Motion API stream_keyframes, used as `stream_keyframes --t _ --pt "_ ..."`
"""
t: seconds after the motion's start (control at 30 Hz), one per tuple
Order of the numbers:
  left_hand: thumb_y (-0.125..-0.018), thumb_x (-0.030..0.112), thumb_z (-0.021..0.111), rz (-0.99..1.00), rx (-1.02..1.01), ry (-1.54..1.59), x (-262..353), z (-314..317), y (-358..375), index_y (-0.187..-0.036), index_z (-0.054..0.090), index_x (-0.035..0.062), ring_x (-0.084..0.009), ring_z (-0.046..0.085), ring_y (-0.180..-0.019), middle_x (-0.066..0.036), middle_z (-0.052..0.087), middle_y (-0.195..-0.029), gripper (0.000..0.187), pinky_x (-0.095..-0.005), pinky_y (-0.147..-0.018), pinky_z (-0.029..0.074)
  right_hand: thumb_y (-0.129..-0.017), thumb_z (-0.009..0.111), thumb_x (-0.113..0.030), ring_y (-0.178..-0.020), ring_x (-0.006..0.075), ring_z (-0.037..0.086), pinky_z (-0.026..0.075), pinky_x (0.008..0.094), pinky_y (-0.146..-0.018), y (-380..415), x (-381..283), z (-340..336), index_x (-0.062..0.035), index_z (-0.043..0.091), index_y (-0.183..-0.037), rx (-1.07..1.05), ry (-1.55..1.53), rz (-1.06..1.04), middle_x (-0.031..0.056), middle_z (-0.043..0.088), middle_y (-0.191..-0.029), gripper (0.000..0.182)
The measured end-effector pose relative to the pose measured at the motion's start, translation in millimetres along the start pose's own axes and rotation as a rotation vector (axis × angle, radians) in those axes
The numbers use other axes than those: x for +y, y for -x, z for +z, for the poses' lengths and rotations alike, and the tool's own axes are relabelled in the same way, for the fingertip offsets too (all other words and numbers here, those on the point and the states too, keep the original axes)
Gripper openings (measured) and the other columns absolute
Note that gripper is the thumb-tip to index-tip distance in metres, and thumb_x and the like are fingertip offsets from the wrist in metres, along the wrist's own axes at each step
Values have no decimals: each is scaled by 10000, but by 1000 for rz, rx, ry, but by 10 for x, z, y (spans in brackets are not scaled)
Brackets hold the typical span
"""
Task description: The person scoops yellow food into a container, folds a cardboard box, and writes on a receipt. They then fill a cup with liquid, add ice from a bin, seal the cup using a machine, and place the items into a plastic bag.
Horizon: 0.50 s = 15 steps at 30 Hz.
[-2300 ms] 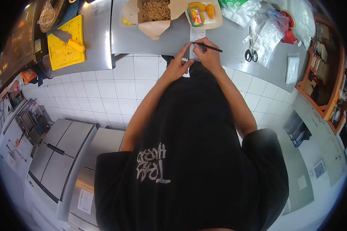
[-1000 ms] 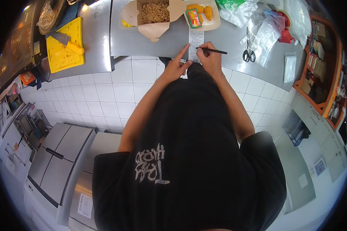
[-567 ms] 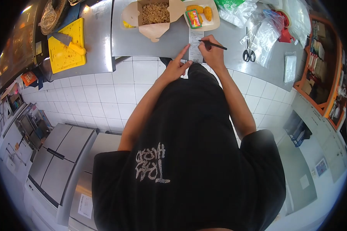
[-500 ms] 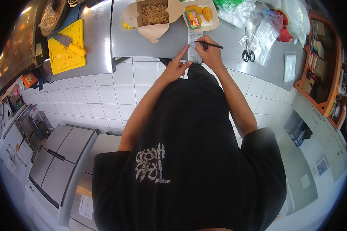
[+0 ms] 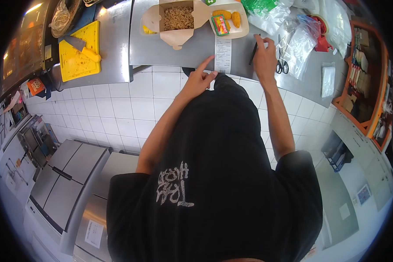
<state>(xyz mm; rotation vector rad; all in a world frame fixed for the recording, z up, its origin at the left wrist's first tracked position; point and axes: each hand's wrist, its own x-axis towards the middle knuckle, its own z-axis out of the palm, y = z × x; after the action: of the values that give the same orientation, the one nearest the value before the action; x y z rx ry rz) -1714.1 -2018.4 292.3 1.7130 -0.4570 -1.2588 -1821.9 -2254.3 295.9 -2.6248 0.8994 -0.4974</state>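
Note:
A narrow printed receipt (image 5: 223,56) lies on the steel counter near its front edge. My left hand (image 5: 198,81) rests at the receipt's left side, index finger stretched out towards it and thumb apart. To the right of the receipt, my right hand (image 5: 265,56) grips a black pen (image 5: 253,56), away from the paper. Behind the receipt is a paper tray (image 5: 243,31) with golden fried pieces (image 5: 236,18) and a green and red sauce packet (image 5: 220,25). Left of that stands an open cardboard takeaway box (image 5: 177,37) filled with brown rice (image 5: 178,18).
Black-handled scissors (image 5: 282,66) and clear plastic bags (image 5: 299,41) lie right of my right hand, near a red tape dispenser (image 5: 323,41). At the left, a knife (image 5: 85,50) rests on a yellow cutting board (image 5: 76,65). An orange-framed cabinet (image 5: 360,72) stands far right.
My right hand has lifted the pen off the receipt and moved right, towards the scissors. My left hand stays by the receipt. The view has shifted slightly.

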Motion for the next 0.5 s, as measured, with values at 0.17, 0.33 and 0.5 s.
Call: stream_keyframes --t 0.17,0.33,0.5 --pt "-948 235 643 76 247 -51 -44 -279 152 -1312 576 113 -106 572 -571 -23 571 -608 390 -256 -579 455 -905 521 14 -869 329 623 503 406 -720 -45 105 -242 -110 623 -1205 -9 -187 11 163 569 -1076 340" --pt "-886 201 717 35 626 -109 -75 -706 164 -1330 548 85 -108 559 -611 -54 628 -826 489 -261 -598 452 -999 492 -122 -586 244 614 474 367 -591 -159 -315 -416 -53 625 -1105 -234 -530 368 150 600 -645 184" --pt "-691 148 862 147 764 -380 196 -1079 -115 -1523 239 59 -206 545 -955 -137 460 -1175 1044 -305 -783 473 -979 548 -266 -629 329 647 487 431 -595 -689 -579 -98 -51 620 -1102 -274 -602 216 204 628 -680 258"
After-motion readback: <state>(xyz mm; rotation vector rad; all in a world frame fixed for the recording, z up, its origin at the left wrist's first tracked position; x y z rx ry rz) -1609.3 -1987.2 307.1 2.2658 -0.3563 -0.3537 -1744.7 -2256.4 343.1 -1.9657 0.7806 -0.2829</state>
